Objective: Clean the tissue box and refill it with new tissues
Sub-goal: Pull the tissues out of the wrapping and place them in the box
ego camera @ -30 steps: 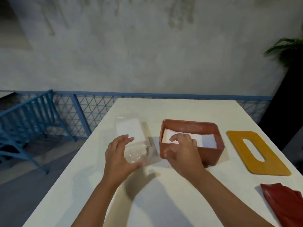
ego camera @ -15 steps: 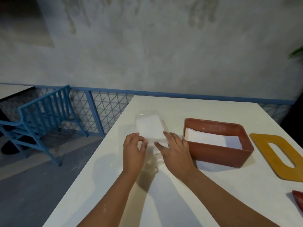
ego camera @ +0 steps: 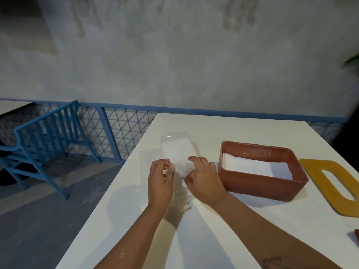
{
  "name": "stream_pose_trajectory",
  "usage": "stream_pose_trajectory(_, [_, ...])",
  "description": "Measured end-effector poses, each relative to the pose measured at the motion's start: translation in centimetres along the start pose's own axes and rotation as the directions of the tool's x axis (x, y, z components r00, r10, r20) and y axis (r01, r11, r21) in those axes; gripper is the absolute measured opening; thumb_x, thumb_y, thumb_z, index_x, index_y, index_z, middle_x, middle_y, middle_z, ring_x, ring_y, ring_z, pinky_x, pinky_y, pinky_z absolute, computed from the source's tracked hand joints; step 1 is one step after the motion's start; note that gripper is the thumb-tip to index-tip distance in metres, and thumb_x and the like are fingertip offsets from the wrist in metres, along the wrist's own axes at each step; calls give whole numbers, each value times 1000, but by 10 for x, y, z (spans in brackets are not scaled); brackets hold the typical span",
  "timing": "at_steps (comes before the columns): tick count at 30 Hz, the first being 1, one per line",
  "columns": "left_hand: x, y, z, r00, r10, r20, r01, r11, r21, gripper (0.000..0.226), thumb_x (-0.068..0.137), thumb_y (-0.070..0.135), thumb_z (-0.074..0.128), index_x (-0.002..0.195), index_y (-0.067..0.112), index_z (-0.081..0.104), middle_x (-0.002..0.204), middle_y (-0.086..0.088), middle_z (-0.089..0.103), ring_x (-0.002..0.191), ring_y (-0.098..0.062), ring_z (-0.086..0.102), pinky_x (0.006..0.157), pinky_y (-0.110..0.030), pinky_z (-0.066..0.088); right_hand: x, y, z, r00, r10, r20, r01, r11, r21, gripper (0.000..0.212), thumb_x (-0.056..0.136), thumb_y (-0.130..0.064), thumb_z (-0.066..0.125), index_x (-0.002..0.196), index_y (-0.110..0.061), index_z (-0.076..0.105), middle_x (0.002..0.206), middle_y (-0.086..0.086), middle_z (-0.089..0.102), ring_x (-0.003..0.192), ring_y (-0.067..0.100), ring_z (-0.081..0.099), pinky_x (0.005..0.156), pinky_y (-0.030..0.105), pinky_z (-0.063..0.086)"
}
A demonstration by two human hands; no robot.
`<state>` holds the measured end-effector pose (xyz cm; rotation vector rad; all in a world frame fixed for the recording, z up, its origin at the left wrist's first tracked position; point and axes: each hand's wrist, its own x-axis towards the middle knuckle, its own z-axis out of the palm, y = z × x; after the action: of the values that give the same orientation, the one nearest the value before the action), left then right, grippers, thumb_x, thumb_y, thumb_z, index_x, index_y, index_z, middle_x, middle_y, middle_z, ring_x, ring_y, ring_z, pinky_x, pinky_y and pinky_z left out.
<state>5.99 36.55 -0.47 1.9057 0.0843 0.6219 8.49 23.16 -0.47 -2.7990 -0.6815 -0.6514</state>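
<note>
**Hazards on record: wrapper held in both grips, box filled but uncovered**

- Left hand (ego camera: 161,178): we log a narrow grip, thumb and forefinger pinching the crumpled near end of the clear wrapper (ego camera: 176,149).
- Right hand (ego camera: 204,177): its fingers are bent over the same crumpled end with the thumb under it, so we read this grip as holding the film too.
- Wrapper: the rest lies flat on the bench (ego camera: 233,129), just beyond both grips. We cannot tell whether any white sheets remain inside it.
- Tissue box (ego camera: 260,184): it sits just right of the right grip, uncovered, with white tissues (ego camera: 248,166) lying in it.
- Lid (ego camera: 312,171): it lies flat further right of the box, well apart from both grips.
- Cloth (ego camera: 356,234): only a corner shows, far right and nearer us than the grips.

Risks, as we judge them:
1. The film is light and slippery. A loose pinch could let it slide off the bench edge left of the left grip, toward the chair (ego camera: 48,136).
2. If sheets do remain inside, a sharp tug could tear or scatter them.
3. The right forearm passes close to the box. A careless sweep could shove it or ruffle the stack.
4. We could forget the lid, leaving the refill uncovered.
</note>
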Motion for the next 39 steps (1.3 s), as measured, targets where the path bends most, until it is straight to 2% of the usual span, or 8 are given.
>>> stream_pose_trajectory(4, [-6,-3,4,996,79,40,-79,997,-10,15,92,11,52,85,24,54,102,12,52,95,5,52,77,-7,43,12,-2,-2,986,128,109,-126,992,-26,37,79,-16,62,115,-11,61,131,7,50,112,28,52,86,39,40])
stream_pose_trajectory(8, [-14,-4,8,988,150,46,-150,989,-17,19,91,17,53,82,33,51,100,13,53,94,3,53,77,-8,42,18,-10,-3,983,95,160,-69,984,-165,31,31,-25,90,54,-18,71,79,10,65,67,25,62,59,37,47])
stream_pose_trajectory(11, [-17,-5,7,986,159,44,-158,987,-29,12,87,24,50,83,35,51,101,13,53,96,3,53,77,-10,43,18,-6,3,991,66,114,-49,988,-148,37,13,-19,90,38,-17,63,61,7,62,49,23,58,49,34,45])
stream_pose_trajectory(22, [-19,-23,15,990,-12,140,-17,979,202,59,76,16,72,127,21,43,138,4,37,130,-12,34,96,-14,27,0,10,22,975,65,-213,-46,995,93,54,34,-10,89,82,-13,66,90,-1,69,74,17,67,56,23,53])
stream_pose_trajectory(29, [-19,-21,30,998,-15,63,4,985,173,58,80,3,60,132,18,40,139,-1,33,128,-15,32,94,-7,23,-10,15,29,983,147,-105,-97,919,383,57,60,8,76,112,-6,58,110,13,64,93,28,67,78,26,53])
stream_pose_trajectory(34, [-11,-25,35,992,-105,-70,117,974,192,25,92,16,53,108,36,50,124,8,44,106,2,49,78,3,34,-20,12,19,970,-30,-241,81,976,203,23,77,0,51,91,0,69,120,12,52,115,30,53,87,29,53])
stream_pose_trajectory(37, [-13,-31,37,986,-159,-50,158,987,-19,55,81,5,66,126,27,44,133,2,39,121,-9,41,96,-8,32,-28,14,20,925,-195,-326,217,976,33,37,88,-14,46,62,-6,71,92,15,69,107,26,47,92,35,51])
stream_pose_trajectory(39, [-15,-36,36,991,-132,6,132,991,-20,71,72,6,74,132,21,39,135,-1,38,126,-15,39,105,-28,36,-30,19,23,932,-163,-323,182,983,28,34,91,-19,46,72,-6,71,93,14,69,107,27,50,92,37,51])
